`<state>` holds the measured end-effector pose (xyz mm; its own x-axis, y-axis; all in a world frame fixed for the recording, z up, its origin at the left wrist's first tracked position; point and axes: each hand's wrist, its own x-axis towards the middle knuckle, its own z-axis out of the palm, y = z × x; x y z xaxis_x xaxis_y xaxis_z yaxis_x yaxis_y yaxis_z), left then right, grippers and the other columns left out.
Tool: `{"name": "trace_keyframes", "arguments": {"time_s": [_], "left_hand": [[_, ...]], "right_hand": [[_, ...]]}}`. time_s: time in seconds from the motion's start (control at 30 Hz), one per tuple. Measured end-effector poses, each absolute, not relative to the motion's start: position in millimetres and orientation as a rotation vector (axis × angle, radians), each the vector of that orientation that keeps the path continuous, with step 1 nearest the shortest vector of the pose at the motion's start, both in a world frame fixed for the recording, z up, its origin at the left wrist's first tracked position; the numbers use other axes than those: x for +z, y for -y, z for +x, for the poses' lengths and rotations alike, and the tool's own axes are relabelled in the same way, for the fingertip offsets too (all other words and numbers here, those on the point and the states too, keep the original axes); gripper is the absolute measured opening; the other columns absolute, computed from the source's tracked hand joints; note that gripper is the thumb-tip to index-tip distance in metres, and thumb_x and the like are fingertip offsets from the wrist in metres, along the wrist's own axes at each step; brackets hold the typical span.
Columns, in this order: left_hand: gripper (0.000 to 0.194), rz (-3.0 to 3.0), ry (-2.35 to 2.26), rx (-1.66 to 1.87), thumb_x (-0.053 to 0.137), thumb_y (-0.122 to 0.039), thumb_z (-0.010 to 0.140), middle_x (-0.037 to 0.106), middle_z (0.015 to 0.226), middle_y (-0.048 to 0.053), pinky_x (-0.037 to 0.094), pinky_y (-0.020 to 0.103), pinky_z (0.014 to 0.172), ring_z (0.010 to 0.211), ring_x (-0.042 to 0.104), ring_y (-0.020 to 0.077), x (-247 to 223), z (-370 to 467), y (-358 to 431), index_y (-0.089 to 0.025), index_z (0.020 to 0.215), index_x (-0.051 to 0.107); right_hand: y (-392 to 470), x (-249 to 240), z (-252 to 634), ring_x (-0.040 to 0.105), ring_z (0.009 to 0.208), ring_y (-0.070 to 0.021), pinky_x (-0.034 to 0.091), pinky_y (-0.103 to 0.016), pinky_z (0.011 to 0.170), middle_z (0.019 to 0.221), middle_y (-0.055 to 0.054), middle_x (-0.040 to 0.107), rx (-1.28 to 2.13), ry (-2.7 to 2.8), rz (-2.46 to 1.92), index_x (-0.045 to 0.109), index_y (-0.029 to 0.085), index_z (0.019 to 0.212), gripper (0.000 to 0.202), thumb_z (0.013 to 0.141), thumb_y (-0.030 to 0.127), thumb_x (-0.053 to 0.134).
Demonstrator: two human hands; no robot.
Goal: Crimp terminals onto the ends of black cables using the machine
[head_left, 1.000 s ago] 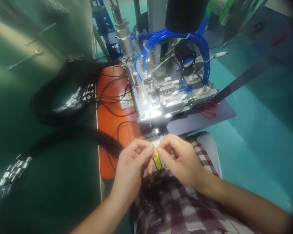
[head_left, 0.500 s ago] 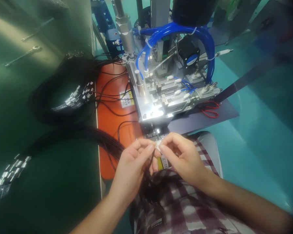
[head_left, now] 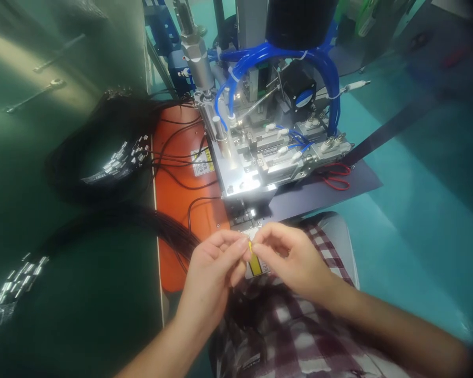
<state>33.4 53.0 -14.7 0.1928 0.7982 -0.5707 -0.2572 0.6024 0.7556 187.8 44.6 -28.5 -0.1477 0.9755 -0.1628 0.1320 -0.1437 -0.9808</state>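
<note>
Over the front edge of the machine, my left hand (head_left: 215, 265) is closed, its thumb and forefinger pinched together. A thin black cable showed in that pinch a moment ago; now the fingers cover it. My right hand (head_left: 294, 257) pinches right beside it, the fingertips almost meeting. Whatever small piece lies between the right fingertips is too small to make out. Behind my left hand, a bundle of black cables (head_left: 173, 231) comes in from the left. Just beyond my fingers stands the machine's metal plate (head_left: 242, 184), with a yellow label (head_left: 255, 266) below the fingertips.
On the green table (head_left: 102, 294) at left lie coiled black cables (head_left: 74, 147) with shiny metal ends (head_left: 120, 163). An orange board (head_left: 175, 194) borders the machine. Blue air hoses (head_left: 276, 50) arch over it. Two wrenches, one a spanner (head_left: 35, 95), rest at far left.
Both hands stay pinched together, turned slightly, and the cable between them has gone out of sight behind the fingers. The view has shifted a little.
</note>
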Motion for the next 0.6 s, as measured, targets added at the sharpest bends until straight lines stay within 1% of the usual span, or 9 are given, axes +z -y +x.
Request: {"name": "trace_keyframes", "arguments": {"time_s": [0.07,0.17,0.27,0.37,0.43,0.53,0.6], "left_hand": [[0.021,0.583,-1.155,0.783,0.071,-0.029,0.079,0.060,0.062,-0.003,0.025,0.017,0.047,0.039,0.035,-0.0009,-14.6,34.2,-54.3,-0.013,0.075,0.060],[0.022,0.592,-1.151,0.772,0.073,-0.029,0.077,0.062,0.062,-0.002,0.024,0.017,0.044,0.037,0.036,-0.0008,-13.6,36.0,-55.0,-0.013,0.072,0.059],[0.022,0.587,-1.145,0.763,0.074,-0.029,0.075,0.063,0.061,-0.002,0.024,0.016,0.043,0.036,0.038,-0.0003,-11.9,36.8,-54.6,-0.013,0.073,0.059],[0.022,0.586,-1.120,0.755,0.075,-0.030,0.075,0.062,0.060,-0.002,0.024,0.016,0.043,0.037,0.038,-0.0003,-11.4,35.9,-54.1,-0.013,0.073,0.060],[0.022,0.597,-1.100,0.749,0.074,-0.030,0.076,0.062,0.060,-0.002,0.025,0.016,0.043,0.037,0.037,-0.0005,-12.2,34.7,-53.8,-0.013,0.072,0.060],[0.021,0.625,-1.080,0.725,0.072,-0.030,0.079,0.062,0.060,-0.002,0.027,0.016,0.045,0.038,0.037,-0.0004,-14.1,32.5,-53.2,-0.013,0.072,0.060],[0.021,0.640,-1.071,0.716,0.071,-0.029,0.080,0.062,0.060,-0.002,0.028,0.017,0.046,0.038,0.038,-0.0001,-14.6,31.5,-53.0,-0.013,0.072,0.060]], "right_hand": [[-49.2,-27.5,193.6,0.047,0.055,-0.0083,0.040,-0.022,0.051,0.065,0.004,0.056,1.370,1.326,-1.366,0.063,0.018,0.079,0.006,0.082,0.022,0.063],[-54.0,-26.4,198.1,0.045,0.052,-0.0081,0.037,-0.022,0.047,0.065,0.003,0.057,1.387,1.234,-1.389,0.065,0.018,0.083,0.009,0.080,0.026,0.067],[-55.9,-26.1,196.7,0.044,0.050,-0.0076,0.034,-0.021,0.043,0.065,0.003,0.058,1.500,1.138,-1.353,0.065,0.017,0.079,0.010,0.078,0.026,0.069],[-57.2,-27.0,195.7,0.040,0.046,-0.0060,0.031,-0.020,0.042,0.057,0.006,0.052,1.646,1.021,-1.247,0.063,0.017,0.073,0.010,0.078,0.023,0.069],[-58.4,-28.3,196.9,0.035,0.044,-0.0047,0.028,-0.020,0.043,0.051,0.008,0.046,1.755,0.953,-1.162,0.063,0.016,0.072,0.013,0.080,0.024,0.068],[-60.3,-31.0,200.0,0.031,0.044,-0.0042,0.024,-0.021,0.044,0.049,0.008,0.042,1.890,0.871,-1.066,0.062,0.015,0.067,0.021,0.082,0.029,0.068],[-61.1,-32.9,201.5,0.030,0.045,-0.0044,0.022,-0.021,0.045,0.049,0.008,0.041,1.962,0.811,-1.024,0.061,0.015,0.066,0.023,0.081,0.031,0.070]]}}
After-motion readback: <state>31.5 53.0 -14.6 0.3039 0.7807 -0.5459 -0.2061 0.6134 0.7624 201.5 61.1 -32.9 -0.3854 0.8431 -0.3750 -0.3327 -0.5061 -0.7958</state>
